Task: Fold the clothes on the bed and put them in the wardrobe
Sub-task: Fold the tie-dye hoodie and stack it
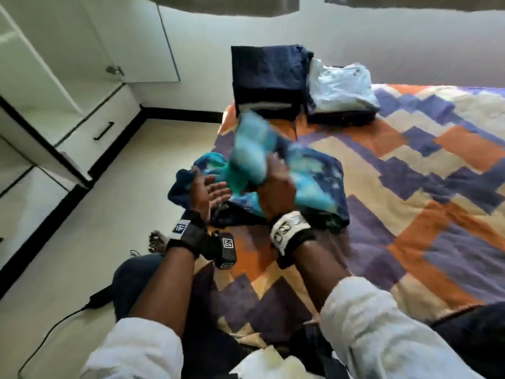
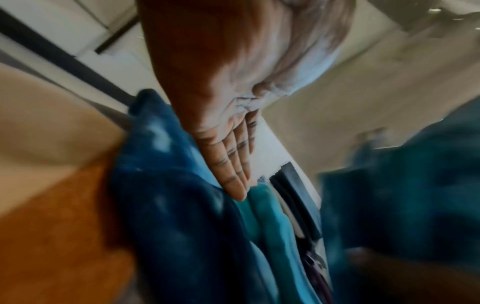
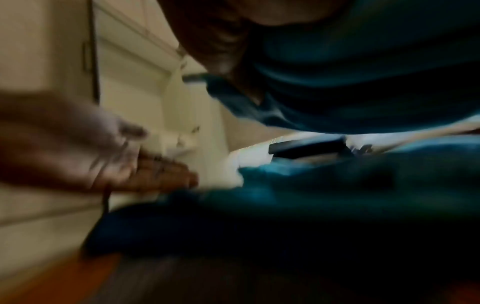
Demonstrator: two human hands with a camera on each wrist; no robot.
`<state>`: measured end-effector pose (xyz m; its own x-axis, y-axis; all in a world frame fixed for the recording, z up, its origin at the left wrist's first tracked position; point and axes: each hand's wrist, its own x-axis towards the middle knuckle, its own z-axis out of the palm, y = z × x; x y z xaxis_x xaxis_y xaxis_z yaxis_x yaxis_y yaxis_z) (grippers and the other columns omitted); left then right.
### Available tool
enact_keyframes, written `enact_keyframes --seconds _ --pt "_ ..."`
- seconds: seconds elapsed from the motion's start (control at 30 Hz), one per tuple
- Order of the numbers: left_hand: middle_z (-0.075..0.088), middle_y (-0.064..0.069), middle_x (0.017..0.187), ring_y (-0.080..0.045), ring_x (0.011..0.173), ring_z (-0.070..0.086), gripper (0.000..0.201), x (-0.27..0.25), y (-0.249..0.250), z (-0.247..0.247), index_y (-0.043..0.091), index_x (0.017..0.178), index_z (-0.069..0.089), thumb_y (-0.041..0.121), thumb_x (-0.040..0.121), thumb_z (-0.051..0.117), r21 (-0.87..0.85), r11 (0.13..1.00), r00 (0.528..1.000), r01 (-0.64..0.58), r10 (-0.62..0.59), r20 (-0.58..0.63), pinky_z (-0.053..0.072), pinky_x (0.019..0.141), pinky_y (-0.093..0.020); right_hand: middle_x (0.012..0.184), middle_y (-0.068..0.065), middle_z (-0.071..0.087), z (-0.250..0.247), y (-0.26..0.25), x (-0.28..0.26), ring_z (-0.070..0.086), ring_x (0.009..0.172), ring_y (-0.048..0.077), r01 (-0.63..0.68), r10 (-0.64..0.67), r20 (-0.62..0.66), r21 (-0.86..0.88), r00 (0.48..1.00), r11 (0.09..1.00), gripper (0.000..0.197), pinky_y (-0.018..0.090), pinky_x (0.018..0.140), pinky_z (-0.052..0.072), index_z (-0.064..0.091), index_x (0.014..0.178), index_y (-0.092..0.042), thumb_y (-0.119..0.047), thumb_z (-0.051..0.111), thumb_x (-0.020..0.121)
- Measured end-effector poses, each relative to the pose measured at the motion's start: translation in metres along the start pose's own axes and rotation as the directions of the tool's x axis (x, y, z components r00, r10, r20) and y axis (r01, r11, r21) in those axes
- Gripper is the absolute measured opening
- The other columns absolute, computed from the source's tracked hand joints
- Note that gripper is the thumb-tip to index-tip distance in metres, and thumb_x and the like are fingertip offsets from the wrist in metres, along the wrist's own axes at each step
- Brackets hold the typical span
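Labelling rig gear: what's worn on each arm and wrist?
Left wrist: black strap with a white tag, and a black camera block bearing square code markers. Right wrist: white band with black markings over a black strap. Both forearms have white sleeves pushed up. Hands are bare.

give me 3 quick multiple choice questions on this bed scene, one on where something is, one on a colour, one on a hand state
1. Where are the folded piles?
A. at the bed's far corner
B. on the floor
C. in the wardrobe

2. What colour is the garment being handled?
A. red
B. blue and teal
C. yellow

3. How is the left hand?
A. fist
B. gripping a hanger
C. open, fingers straight

Answers:
1 A: the folded piles sit on the bed at its far corner.
2 B: the garment is mottled blue and teal.
3 C: the left hand shows straight fingers; the right hand grips the cloth.
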<state>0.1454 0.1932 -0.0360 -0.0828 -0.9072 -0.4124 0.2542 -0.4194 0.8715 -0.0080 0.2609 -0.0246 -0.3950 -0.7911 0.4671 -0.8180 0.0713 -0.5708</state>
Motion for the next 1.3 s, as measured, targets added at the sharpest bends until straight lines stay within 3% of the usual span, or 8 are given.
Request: enact_keyframes --seconds 0.1,0.3,0.5,0.8,0.97,1.07,1.17,1.3 --pt "0.067 -0.013 0.098 -0.025 0.082 0.065 0.053 0.005 -0.011 -0.028 0.010 0.112 0.058 0.059 0.099 0.039 0.077 0.996 0.995 0.038 -0.031 -0.093 0.056 0.072 -0.036 0.158 0.019 0.022 0.047 0.000 -0.033 0.019 0.146 0.037 0.176 0.040 0.554 -0.333 0.832 0.926 0.059 0.046 0.119 0.015 0.030 0.149 -0.007 -0.021 0.039 0.092" --pt "0.069 -0.014 0.102 -0.026 0.085 0.067 0.017 0.016 -0.018 -0.017 0.009 0.097 0.062 0.014 0.084 0.072 0.452 0.889 0.982 -0.080 0.147 -0.115 0.056 0.079 -0.033 0.163 0.007 0.012 0.014 0.013 -0.003 0.004 0.150 0.029 0.214 0.009 0.803 -0.170 0.596 0.962 0.088 0.040 0.121 0.006 0.025 0.153 -0.018 -0.074 0.040 0.087" --pt "0.027 -0.019 0.157 -0.036 0.145 0.022 0.064 -0.016 -0.037 0.040 0.016 0.152 0.032 0.037 0.095 0.052 0.949 0.071 0.819 -0.306 0.529 0.224 0.016 0.118 -0.044 0.164 -0.001 -0.001 -0.009 0.075 0.013 -0.008 0.150 0.023 0.354 0.033 0.716 -0.385 0.698 0.852 0.067 0.049 0.119 -0.008 0.010 0.156 -0.031 -0.063 0.014 0.097" --pt "-0.028 0.001 0.161 -0.025 0.148 -0.026 0.088 0.013 -0.099 0.051 0.040 0.148 -0.020 0.082 0.075 0.003 0.946 -0.153 0.921 -0.286 0.226 0.316 -0.019 0.115 -0.053 0.161 -0.010 -0.017 -0.012 0.137 0.040 -0.018 0.148 0.011 0.148 0.214 0.693 -0.423 0.688 0.894 0.079 0.050 0.114 -0.021 -0.005 0.155 -0.034 -0.076 0.011 0.090" --pt "-0.006 -0.006 0.166 -0.030 0.152 -0.007 0.081 -0.005 -0.071 0.049 0.028 0.158 0.011 0.067 0.093 0.041 0.961 -0.076 0.917 -0.267 0.286 0.277 -0.004 0.119 -0.051 0.160 0.010 0.018 -0.016 0.131 0.081 0.016 0.147 0.029 0.023 0.291 0.624 -0.444 0.726 0.896 0.094 0.048 0.118 0.009 0.020 0.153 -0.020 -0.082 0.028 0.082" --pt "0.058 -0.019 0.126 -0.037 0.121 0.053 0.053 -0.041 -0.062 0.043 0.008 0.116 0.059 0.053 0.088 0.054 0.944 0.323 0.848 -0.067 0.517 -0.116 0.039 0.100 -0.045 0.133 0.015 0.052 -0.027 0.131 0.105 0.049 0.121 0.035 -0.004 0.341 0.640 -0.467 0.688 0.884 0.095 0.043 0.102 0.037 0.049 0.128 -0.018 -0.090 0.042 0.066" --pt "0.069 -0.019 0.084 -0.032 0.073 0.067 0.065 -0.069 -0.068 0.052 0.001 0.099 0.068 0.064 0.085 0.061 0.542 0.813 0.945 0.212 -0.028 -0.327 0.052 0.068 -0.039 0.117 0.013 0.059 -0.039 0.127 0.113 0.056 0.102 0.033 -0.045 0.360 0.692 -0.428 0.625 0.902 0.079 0.040 0.086 0.043 0.049 0.115 -0.018 -0.078 0.056 0.065" --pt "0.070 -0.018 0.105 -0.030 0.081 0.068 0.059 -0.063 -0.067 0.066 0.012 0.114 0.062 0.057 0.078 0.075 0.036 0.952 0.939 0.303 -0.292 -0.185 0.059 0.067 -0.036 0.107 0.010 0.057 -0.068 0.114 0.120 0.055 0.091 0.028 -0.085 0.358 0.776 -0.370 0.520 0.925 0.057 0.034 0.075 0.042 0.048 0.110 -0.012 -0.050 0.071 0.073"
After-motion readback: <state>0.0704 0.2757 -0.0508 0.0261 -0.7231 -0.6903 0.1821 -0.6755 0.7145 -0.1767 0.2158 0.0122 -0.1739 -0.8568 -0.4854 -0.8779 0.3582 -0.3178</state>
